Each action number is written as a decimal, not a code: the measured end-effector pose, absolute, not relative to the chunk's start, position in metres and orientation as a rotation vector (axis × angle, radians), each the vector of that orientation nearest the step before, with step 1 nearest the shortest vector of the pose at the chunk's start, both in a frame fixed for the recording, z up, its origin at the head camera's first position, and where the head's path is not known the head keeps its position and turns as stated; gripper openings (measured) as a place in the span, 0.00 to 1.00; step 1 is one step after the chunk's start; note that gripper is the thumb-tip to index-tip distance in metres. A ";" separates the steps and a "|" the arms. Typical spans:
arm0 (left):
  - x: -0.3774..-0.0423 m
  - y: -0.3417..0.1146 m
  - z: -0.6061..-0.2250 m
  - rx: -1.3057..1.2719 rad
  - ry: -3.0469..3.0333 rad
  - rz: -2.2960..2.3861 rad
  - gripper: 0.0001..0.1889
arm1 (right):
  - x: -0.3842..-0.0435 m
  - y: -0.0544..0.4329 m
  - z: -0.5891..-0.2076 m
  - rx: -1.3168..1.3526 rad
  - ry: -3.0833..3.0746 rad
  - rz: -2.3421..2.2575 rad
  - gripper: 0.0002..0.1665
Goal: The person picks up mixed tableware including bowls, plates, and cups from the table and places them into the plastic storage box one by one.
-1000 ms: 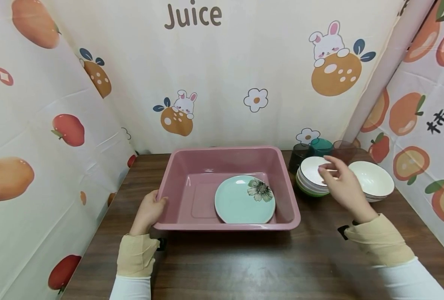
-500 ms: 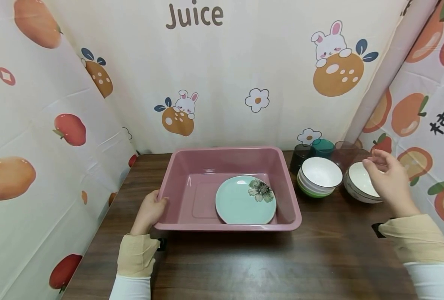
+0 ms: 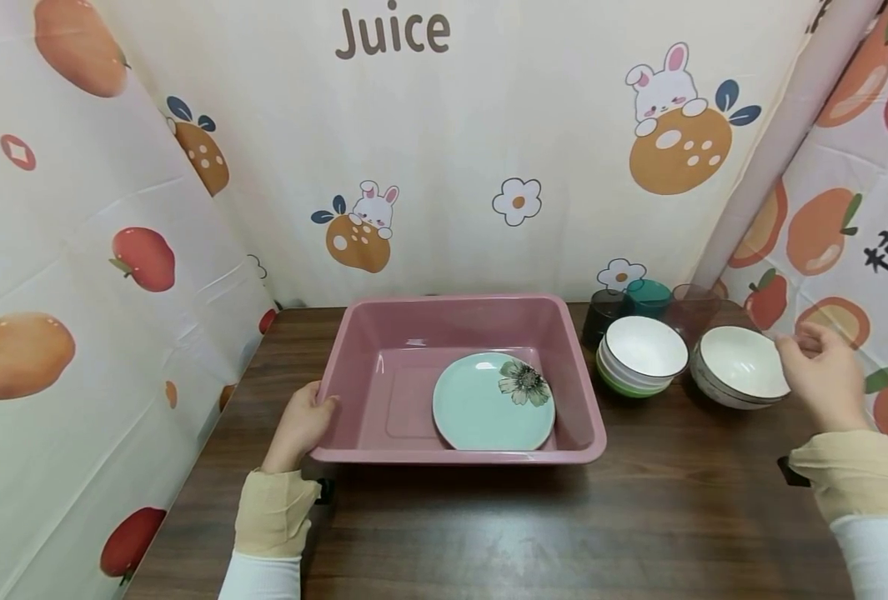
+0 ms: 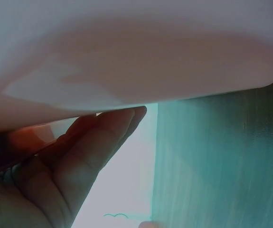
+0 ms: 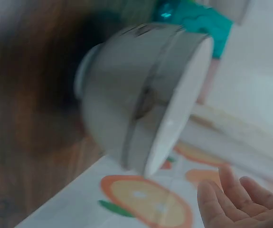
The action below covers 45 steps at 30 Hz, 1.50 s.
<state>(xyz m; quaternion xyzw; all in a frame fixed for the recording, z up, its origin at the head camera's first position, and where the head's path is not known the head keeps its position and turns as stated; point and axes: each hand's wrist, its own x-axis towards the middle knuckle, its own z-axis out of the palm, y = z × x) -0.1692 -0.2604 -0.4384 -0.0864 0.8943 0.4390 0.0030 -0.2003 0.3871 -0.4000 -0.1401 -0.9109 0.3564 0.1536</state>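
Pink tub [image 3: 459, 457]: glossy, rect., on table [image 3: 504, 533], mint plate [image 3: 474, 408] w/ dk flower inside. L hand [image 3: 298, 425] grips tub's L rim. White patterned nested bowls [image 3: 740, 362], dk-edged, far R of tub; R hand [image 3: 826, 379] beside, grasping nothing.

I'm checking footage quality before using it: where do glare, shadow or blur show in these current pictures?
Head view: mostly sharp, with pale glare on the table and small highlights inside the pink basin; left wrist view: soft and hazy, a shadow across the basin, the left hand dim and backlit; right wrist view: bowls blurred, right hand clearer.
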 end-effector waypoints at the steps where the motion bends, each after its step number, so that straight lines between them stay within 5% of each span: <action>1: -0.169 -0.260 -0.438 -0.269 2.806 1.378 0.20 | -0.200 0.390 -0.402 -0.411 -2.623 1.011 0.39; 17: -0.171 -0.260 -0.440 -0.257 2.814 1.388 0.19 | -0.204 0.401 -0.432 -0.509 -2.701 0.797 0.34; 25: -0.171 -0.259 -0.441 -0.260 2.834 1.371 0.18 | -0.208 0.408 -0.442 -0.507 -2.689 0.703 0.22; 45: -0.172 -0.257 -0.438 -0.240 2.837 1.339 0.18 | -0.211 0.427 -0.449 -0.462 -2.870 0.599 0.31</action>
